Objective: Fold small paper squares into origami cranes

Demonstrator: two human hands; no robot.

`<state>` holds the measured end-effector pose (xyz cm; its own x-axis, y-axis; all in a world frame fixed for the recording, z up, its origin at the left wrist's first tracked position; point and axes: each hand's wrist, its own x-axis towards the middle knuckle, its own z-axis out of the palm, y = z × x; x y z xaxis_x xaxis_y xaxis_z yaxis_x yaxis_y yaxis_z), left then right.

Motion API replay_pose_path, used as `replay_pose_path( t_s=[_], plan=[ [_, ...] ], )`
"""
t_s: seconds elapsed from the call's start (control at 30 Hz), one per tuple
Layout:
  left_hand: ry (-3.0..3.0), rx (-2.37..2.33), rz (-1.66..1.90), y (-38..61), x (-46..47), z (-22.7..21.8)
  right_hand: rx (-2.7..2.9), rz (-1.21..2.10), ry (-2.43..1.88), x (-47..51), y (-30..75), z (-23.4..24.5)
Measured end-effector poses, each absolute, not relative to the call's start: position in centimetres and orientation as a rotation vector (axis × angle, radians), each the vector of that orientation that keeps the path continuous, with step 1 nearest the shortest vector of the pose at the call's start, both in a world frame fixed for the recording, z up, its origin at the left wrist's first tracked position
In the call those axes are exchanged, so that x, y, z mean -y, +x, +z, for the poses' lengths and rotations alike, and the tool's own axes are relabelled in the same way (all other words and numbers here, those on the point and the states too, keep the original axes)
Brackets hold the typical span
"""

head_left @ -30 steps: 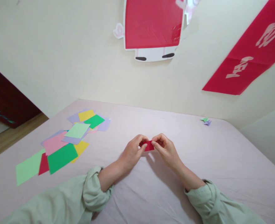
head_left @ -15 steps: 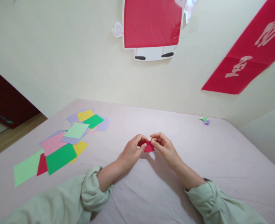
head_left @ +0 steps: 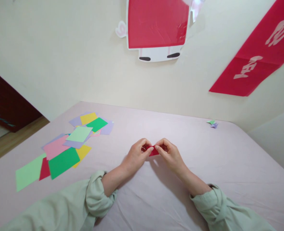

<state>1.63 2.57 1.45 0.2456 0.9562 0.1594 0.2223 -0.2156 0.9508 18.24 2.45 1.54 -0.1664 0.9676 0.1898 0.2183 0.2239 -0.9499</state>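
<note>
My left hand [head_left: 136, 155] and my right hand [head_left: 169, 152] meet above the middle of a pale pink sheet [head_left: 142, 199]. Both pinch a small folded piece of red paper [head_left: 153, 150] between thumb and fingers, the left at its left end, the right at its right end. Only a narrow strip of the red paper shows between the fingertips. Both arms wear light green sleeves rolled up at the cuff.
A loose spread of coloured paper squares [head_left: 65, 147] lies to the left: green, yellow, pink, lilac and red. Two small folded paper pieces [head_left: 212, 124] sit at the far right edge near the wall. Red hangings [head_left: 156, 24] are on the wall.
The red paper has been folded narrower between my fingertips, and less of it shows than a second ago. My hands have stayed in the same place.
</note>
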Motion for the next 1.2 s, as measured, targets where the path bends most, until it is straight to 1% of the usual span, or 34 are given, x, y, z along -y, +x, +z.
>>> replay_pose_path(
  t_s=[0.33,0.63,0.87,1.03,1.2],
  plan=[
    [1.670,-1.156,1.094,1.31,-3.05,1.41,1.568,0.970,-1.139,-2.67,18.48,1.56],
    [1.444,-1.117,1.062,1.55,-3.33,0.92,1.442,1.078,-1.145,-2.94,18.34,1.45],
    [1.448,-1.073,0.926,1.97,-2.80,0.96,1.394,1.104,-1.139,-2.90,18.15,1.46],
    [1.492,-1.096,0.913,1.88,-2.64,1.43,1.315,1.171,-1.124,-2.91,18.14,1.52],
    [1.474,-1.047,0.926,1.87,-2.77,0.87,1.312,1.171,-1.133,-2.98,18.07,1.38]
  ],
)
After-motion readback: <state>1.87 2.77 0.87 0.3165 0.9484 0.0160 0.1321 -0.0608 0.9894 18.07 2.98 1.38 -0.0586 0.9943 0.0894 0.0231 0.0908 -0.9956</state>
